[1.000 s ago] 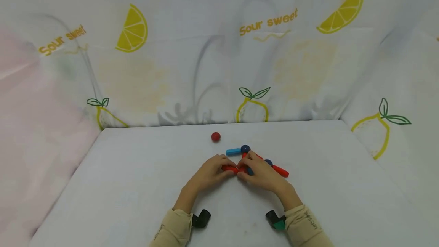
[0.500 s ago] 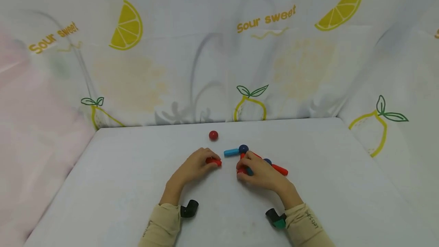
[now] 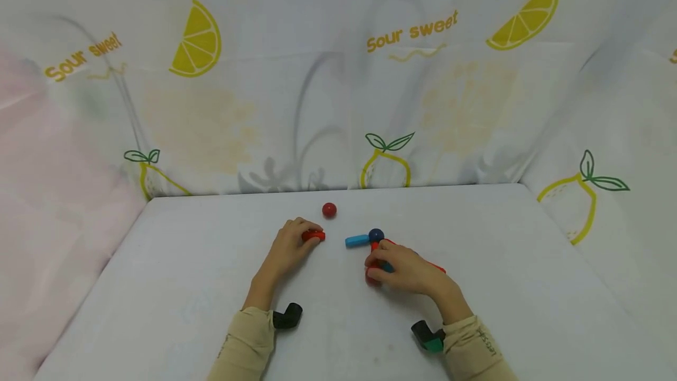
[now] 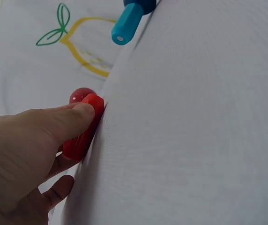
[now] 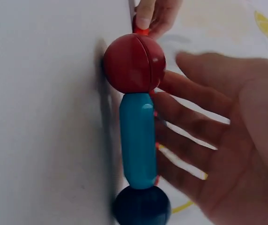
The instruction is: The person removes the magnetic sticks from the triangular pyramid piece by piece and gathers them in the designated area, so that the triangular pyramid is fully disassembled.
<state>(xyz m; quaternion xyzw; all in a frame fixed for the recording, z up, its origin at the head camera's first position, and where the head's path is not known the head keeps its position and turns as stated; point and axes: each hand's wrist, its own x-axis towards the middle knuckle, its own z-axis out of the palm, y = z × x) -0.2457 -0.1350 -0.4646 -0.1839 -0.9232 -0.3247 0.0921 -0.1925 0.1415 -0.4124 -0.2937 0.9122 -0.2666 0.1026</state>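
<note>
Right hand (image 3: 404,269) is closest: fingers spread behind the red end ball (image 5: 127,63) on a light-blue rod (image 5: 137,140), thumb clear of it, can't tell if the fingertips touch. Farther out, the left hand (image 3: 288,246) pinches a red rod (image 3: 316,236), long axis roughly sideways, free end poking right. Loose red ball (image 3: 329,210) sits just beyond that end, way nearer the left hand.

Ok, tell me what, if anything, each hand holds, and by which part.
The left hand pinches a red stick by its long sides. The right hand seems to hold nothing, its thumb apart from the red ball.
</note>
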